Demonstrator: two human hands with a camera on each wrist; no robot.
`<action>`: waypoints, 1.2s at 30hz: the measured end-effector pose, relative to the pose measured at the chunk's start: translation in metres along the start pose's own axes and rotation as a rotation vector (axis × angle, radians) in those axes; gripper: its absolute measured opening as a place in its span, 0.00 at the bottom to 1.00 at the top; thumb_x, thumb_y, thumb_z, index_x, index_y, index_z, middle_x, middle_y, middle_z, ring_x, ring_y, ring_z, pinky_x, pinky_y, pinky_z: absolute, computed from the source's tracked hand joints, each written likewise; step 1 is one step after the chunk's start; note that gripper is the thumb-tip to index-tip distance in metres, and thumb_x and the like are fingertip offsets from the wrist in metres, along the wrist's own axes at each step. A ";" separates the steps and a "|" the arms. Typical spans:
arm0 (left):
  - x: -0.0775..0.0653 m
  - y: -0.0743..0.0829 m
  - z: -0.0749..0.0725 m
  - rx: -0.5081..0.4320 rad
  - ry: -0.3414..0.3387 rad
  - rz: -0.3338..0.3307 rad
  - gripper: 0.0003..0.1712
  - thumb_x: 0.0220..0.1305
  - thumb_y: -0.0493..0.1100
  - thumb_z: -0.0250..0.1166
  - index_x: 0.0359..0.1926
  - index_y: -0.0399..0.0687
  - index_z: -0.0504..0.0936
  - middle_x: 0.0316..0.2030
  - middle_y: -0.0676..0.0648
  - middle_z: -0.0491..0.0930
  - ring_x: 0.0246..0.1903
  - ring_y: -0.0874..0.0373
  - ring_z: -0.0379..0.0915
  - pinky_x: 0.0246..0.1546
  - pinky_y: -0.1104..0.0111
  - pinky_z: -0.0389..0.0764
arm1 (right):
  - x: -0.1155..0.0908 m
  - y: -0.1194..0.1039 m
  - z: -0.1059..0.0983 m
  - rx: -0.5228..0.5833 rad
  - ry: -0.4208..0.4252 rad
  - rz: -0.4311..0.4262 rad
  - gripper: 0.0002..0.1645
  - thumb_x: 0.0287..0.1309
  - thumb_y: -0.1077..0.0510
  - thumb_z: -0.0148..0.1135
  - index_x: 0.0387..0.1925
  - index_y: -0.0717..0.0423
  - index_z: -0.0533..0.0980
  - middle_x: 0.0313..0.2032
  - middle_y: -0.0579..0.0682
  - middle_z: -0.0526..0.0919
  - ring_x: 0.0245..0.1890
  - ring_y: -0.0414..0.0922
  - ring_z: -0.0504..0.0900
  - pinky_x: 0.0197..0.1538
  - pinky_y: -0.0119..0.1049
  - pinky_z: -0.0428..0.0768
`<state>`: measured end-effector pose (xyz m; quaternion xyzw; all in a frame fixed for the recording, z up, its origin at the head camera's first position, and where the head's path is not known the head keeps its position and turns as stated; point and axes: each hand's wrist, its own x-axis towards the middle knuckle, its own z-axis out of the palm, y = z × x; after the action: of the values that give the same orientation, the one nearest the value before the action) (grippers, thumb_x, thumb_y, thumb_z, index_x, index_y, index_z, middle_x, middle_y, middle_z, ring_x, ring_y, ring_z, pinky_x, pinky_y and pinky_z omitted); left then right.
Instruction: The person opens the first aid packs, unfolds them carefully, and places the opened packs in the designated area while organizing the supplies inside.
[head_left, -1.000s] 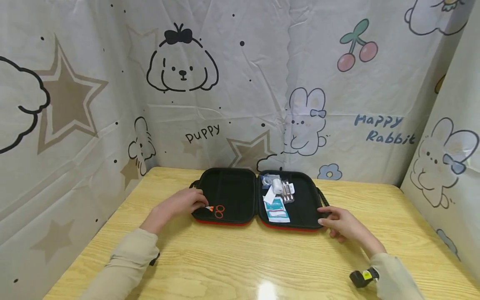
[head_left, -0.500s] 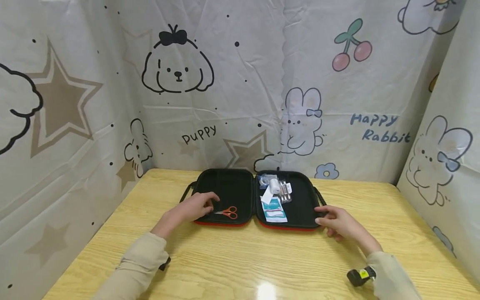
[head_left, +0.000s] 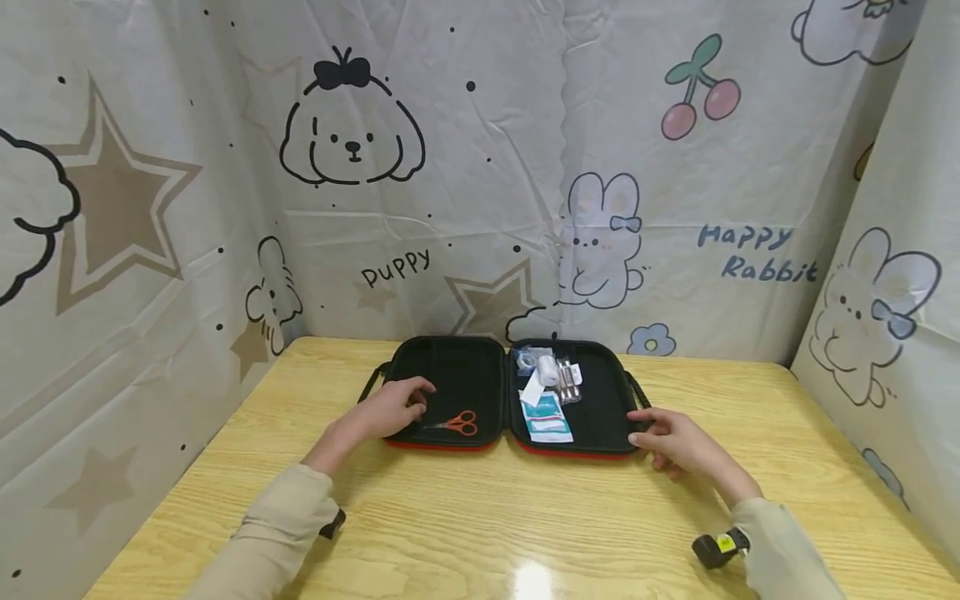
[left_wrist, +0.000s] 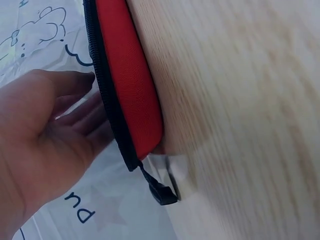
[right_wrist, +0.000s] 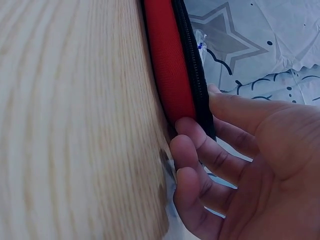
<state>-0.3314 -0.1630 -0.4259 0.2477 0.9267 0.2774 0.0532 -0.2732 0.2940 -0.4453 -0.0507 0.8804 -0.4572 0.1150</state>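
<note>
An unfolded black-lined case (head_left: 468, 379) with a red shell lies at the back of the table. In its left half are scissors (head_left: 461, 423) with orange handles, their blades pointing left. My left hand (head_left: 390, 408) is over that half, beside the blade tips, its fingers loosely bent and apparently holding nothing. In the left wrist view its fingertips are hidden behind the case's rim (left_wrist: 107, 100). My right hand (head_left: 678, 443) grips the right half's outer front corner. In the right wrist view the thumb is on the zippered rim and fingers (right_wrist: 190, 132) touch the red shell (right_wrist: 170, 65).
In the right half lie a teal-and-white packet (head_left: 546, 417), a white roll (head_left: 548, 372), a bagged clear item (head_left: 527, 360) and slim tubes (head_left: 570, 385). Strap handles (head_left: 371, 383) stick out at both ends. A printed cloth (head_left: 480, 167) hangs behind the wooden table (head_left: 480, 517).
The scissors have come out from under my left hand and now lie further right, turned sideways. My left hand let go of them and drew slightly back. My right hand stays at the corner.
</note>
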 end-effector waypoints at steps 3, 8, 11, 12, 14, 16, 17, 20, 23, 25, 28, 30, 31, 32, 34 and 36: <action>0.005 0.002 0.001 0.054 0.032 0.035 0.17 0.64 0.38 0.59 0.53 0.40 0.76 0.44 0.44 0.78 0.43 0.53 0.75 0.47 0.58 0.74 | 0.000 -0.001 -0.001 0.006 -0.002 0.008 0.35 0.58 0.50 0.63 0.63 0.58 0.65 0.29 0.54 0.79 0.19 0.44 0.73 0.17 0.35 0.70; 0.014 0.009 0.007 0.115 0.055 0.088 0.15 0.64 0.43 0.61 0.51 0.44 0.78 0.44 0.48 0.77 0.43 0.55 0.74 0.47 0.60 0.74 | 0.000 0.000 0.000 0.010 -0.001 0.006 0.35 0.57 0.49 0.63 0.63 0.57 0.65 0.29 0.54 0.79 0.19 0.44 0.73 0.17 0.34 0.70; 0.021 0.015 0.010 0.135 0.069 0.104 0.14 0.63 0.44 0.61 0.49 0.46 0.79 0.43 0.50 0.77 0.43 0.57 0.74 0.47 0.62 0.74 | 0.000 0.001 0.000 0.009 0.001 0.003 0.35 0.57 0.49 0.63 0.63 0.57 0.65 0.30 0.54 0.79 0.19 0.44 0.73 0.17 0.34 0.70; 0.024 0.018 0.011 0.142 0.076 0.111 0.14 0.63 0.44 0.61 0.49 0.46 0.79 0.43 0.50 0.77 0.43 0.57 0.75 0.47 0.62 0.74 | 0.000 0.001 0.000 0.007 0.002 0.001 0.35 0.57 0.49 0.63 0.63 0.57 0.65 0.30 0.54 0.79 0.19 0.44 0.73 0.17 0.34 0.70; 0.031 0.025 0.012 0.153 0.086 0.123 0.14 0.63 0.45 0.62 0.48 0.47 0.80 0.42 0.51 0.77 0.43 0.57 0.75 0.48 0.62 0.74 | 0.000 0.001 -0.001 0.001 0.004 0.001 0.35 0.57 0.49 0.63 0.63 0.57 0.65 0.30 0.54 0.80 0.19 0.44 0.73 0.17 0.34 0.70; 0.039 0.034 0.012 0.159 0.099 0.145 0.14 0.62 0.45 0.62 0.48 0.47 0.80 0.42 0.50 0.78 0.44 0.55 0.75 0.48 0.61 0.73 | 0.000 0.001 -0.002 -0.003 0.008 0.004 0.34 0.58 0.50 0.63 0.63 0.57 0.65 0.30 0.54 0.80 0.19 0.44 0.73 0.17 0.34 0.70; 0.044 0.037 0.013 0.159 0.109 0.157 0.14 0.62 0.45 0.62 0.48 0.46 0.81 0.42 0.50 0.78 0.44 0.55 0.75 0.49 0.60 0.73 | 0.000 0.000 -0.002 -0.006 0.010 0.005 0.34 0.58 0.50 0.62 0.63 0.57 0.65 0.30 0.54 0.80 0.19 0.44 0.73 0.17 0.34 0.70; 0.057 0.046 0.017 0.154 0.128 0.177 0.14 0.62 0.46 0.62 0.47 0.47 0.81 0.41 0.51 0.78 0.44 0.55 0.75 0.49 0.60 0.73 | -0.001 0.000 -0.002 -0.002 0.014 0.010 0.34 0.58 0.51 0.62 0.63 0.57 0.65 0.30 0.54 0.80 0.19 0.44 0.73 0.17 0.33 0.70; 0.068 0.052 0.023 0.162 0.126 0.177 0.13 0.62 0.46 0.62 0.47 0.49 0.81 0.41 0.52 0.78 0.44 0.57 0.74 0.49 0.62 0.73 | -0.001 0.000 -0.001 0.004 0.011 0.014 0.34 0.57 0.51 0.63 0.63 0.57 0.65 0.29 0.54 0.80 0.19 0.44 0.74 0.17 0.33 0.69; 0.074 0.055 0.028 0.184 0.120 0.170 0.13 0.63 0.47 0.61 0.47 0.52 0.81 0.41 0.53 0.78 0.44 0.58 0.73 0.50 0.62 0.72 | -0.001 0.001 0.000 0.005 0.010 0.022 0.34 0.57 0.51 0.63 0.63 0.56 0.66 0.29 0.53 0.81 0.19 0.44 0.74 0.17 0.34 0.69; 0.083 0.060 0.033 0.209 0.117 0.175 0.13 0.63 0.48 0.61 0.47 0.53 0.81 0.42 0.53 0.78 0.46 0.56 0.71 0.52 0.60 0.69 | -0.001 0.001 0.001 0.003 0.020 0.033 0.33 0.57 0.51 0.63 0.62 0.56 0.66 0.28 0.53 0.81 0.19 0.44 0.74 0.17 0.33 0.69; 0.088 0.064 0.037 0.216 0.112 0.172 0.13 0.64 0.49 0.60 0.47 0.53 0.81 0.43 0.53 0.77 0.47 0.55 0.69 0.53 0.58 0.67 | -0.001 0.001 0.001 0.003 0.026 0.038 0.33 0.57 0.51 0.64 0.62 0.55 0.66 0.28 0.53 0.81 0.18 0.44 0.74 0.17 0.33 0.68; 0.091 0.065 0.038 0.218 0.108 0.169 0.13 0.64 0.49 0.60 0.48 0.54 0.81 0.44 0.53 0.77 0.47 0.55 0.69 0.54 0.58 0.67 | 0.000 0.001 0.001 0.004 0.028 0.039 0.33 0.57 0.51 0.64 0.62 0.55 0.66 0.28 0.53 0.81 0.18 0.44 0.73 0.16 0.33 0.68; 0.093 0.066 0.039 0.218 0.105 0.167 0.13 0.64 0.49 0.60 0.47 0.54 0.81 0.44 0.53 0.77 0.48 0.55 0.69 0.54 0.58 0.67 | 0.000 0.001 0.001 0.006 0.028 0.041 0.33 0.57 0.51 0.64 0.62 0.55 0.67 0.28 0.53 0.81 0.18 0.44 0.73 0.16 0.33 0.68; 0.098 0.068 0.043 0.216 0.089 0.156 0.14 0.64 0.49 0.59 0.48 0.54 0.81 0.44 0.53 0.78 0.48 0.55 0.69 0.54 0.58 0.67 | 0.000 0.001 0.001 0.006 0.025 0.043 0.33 0.57 0.50 0.64 0.62 0.55 0.66 0.29 0.53 0.81 0.18 0.44 0.73 0.17 0.33 0.68; 0.101 0.068 0.047 0.218 0.076 0.158 0.14 0.64 0.49 0.59 0.48 0.54 0.81 0.44 0.54 0.79 0.48 0.56 0.69 0.53 0.59 0.67 | 0.001 0.000 0.001 0.004 0.022 0.047 0.33 0.57 0.50 0.64 0.62 0.55 0.66 0.29 0.52 0.81 0.19 0.44 0.73 0.17 0.33 0.68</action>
<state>-0.3794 -0.0413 -0.4241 0.3134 0.9304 0.1875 -0.0311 -0.2737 0.2929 -0.4460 -0.0249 0.8817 -0.4567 0.1160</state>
